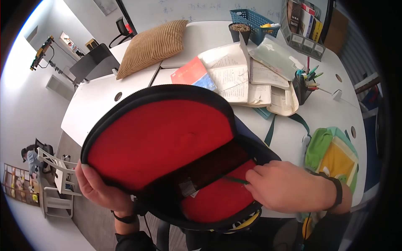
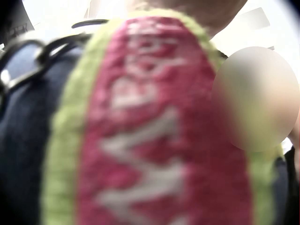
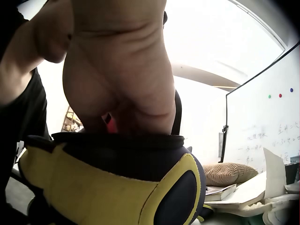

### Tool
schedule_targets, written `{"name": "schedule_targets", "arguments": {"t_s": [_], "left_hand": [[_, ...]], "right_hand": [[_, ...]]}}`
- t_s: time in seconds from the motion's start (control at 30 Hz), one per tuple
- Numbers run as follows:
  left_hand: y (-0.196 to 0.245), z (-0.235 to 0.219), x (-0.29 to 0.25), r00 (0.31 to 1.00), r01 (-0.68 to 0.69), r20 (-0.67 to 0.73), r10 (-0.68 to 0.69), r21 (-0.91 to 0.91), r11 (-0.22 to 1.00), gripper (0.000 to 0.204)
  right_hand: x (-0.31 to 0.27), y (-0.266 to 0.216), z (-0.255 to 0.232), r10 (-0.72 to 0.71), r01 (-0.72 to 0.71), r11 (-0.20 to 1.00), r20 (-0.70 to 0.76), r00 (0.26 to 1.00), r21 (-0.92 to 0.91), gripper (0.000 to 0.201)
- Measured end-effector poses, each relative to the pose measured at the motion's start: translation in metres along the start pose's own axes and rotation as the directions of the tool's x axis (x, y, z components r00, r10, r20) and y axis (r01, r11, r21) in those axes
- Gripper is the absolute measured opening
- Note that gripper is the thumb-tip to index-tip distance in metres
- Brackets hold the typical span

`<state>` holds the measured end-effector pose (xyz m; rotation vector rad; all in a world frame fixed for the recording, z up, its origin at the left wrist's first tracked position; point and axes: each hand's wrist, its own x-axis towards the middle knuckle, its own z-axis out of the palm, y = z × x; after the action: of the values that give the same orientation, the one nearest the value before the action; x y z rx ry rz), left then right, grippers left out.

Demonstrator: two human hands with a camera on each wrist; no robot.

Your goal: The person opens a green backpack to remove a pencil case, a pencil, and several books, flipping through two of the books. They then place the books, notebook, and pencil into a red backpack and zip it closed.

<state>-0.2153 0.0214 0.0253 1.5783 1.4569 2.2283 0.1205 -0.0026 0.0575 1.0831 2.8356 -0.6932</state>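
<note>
A dark backpack with a red lining point(image 1: 159, 138) gapes wide in the head view. My left hand point(image 1: 100, 188) grips the edge of its raised flap, thumb on the lining side. Over the bag's mouth, my right hand point(image 1: 284, 184) pinches a thin, dark green stick-like thing point(image 1: 235, 180) that points into the bag; its kind cannot be made out. A small mesh patch point(image 1: 187, 187) shows inside. The right wrist view has the right hand point(image 3: 122, 79) reaching down past the rim of the yellow-and-navy bag point(image 3: 103, 187). Close pink fabric with pale letters point(image 2: 140, 122) fills the left wrist view.
Behind the bag, open books point(image 1: 228, 75) lie on the white table point(image 1: 88, 113) near a corduroy cushion point(image 1: 155, 46). A pen holder point(image 1: 302, 88) and a green-and-yellow cloth bag point(image 1: 331, 157) are on the right. A potted plant point(image 1: 240, 31) and a blue basket point(image 1: 251, 21) stand farther back.
</note>
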Motion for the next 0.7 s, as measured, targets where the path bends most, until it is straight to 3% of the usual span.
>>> {"name": "schedule_targets", "arguments": {"t_s": [0.1,0.2,0.37,0.57,0.67,0.7], "left_hand": [[0.0,-0.001,0.009,0.998,-0.012,-0.054,0.012,0.005,1.0,0.032],[-0.001,-0.002,0.009,0.999,-0.031,-0.041,0.032,0.025,0.999,0.032],[0.001,-0.008,0.002,0.998,-0.052,0.029,0.052,-0.011,0.999,0.033],[0.013,0.006,0.042,0.924,-0.383,0.122,0.363,0.252,0.889,0.036],[0.044,0.018,0.067,0.98,-0.184,0.09,0.176,0.086,0.979,0.035],[0.054,0.02,0.072,0.977,-0.195,0.096,0.19,0.051,0.979,0.034]], "right_hand": [[-0.007,-0.003,0.005,-0.041,0.037,0.999,-0.179,0.983,-0.026,0.019],[-0.004,-0.007,0.013,-0.015,-0.015,0.996,-0.346,0.938,-0.084,0.016],[0.012,0.004,0.029,0.109,-0.155,0.986,-0.476,0.873,-0.06,0.016],[0.02,-0.002,0.026,0.08,-0.141,0.988,-0.585,0.807,-0.06,0.018],[0.012,-0.012,0.014,0.106,-0.122,0.992,-0.609,0.786,0.015,0.018],[0.009,-0.015,0.011,0.128,-0.12,0.991,-0.611,0.781,0.055,0.018]]}}
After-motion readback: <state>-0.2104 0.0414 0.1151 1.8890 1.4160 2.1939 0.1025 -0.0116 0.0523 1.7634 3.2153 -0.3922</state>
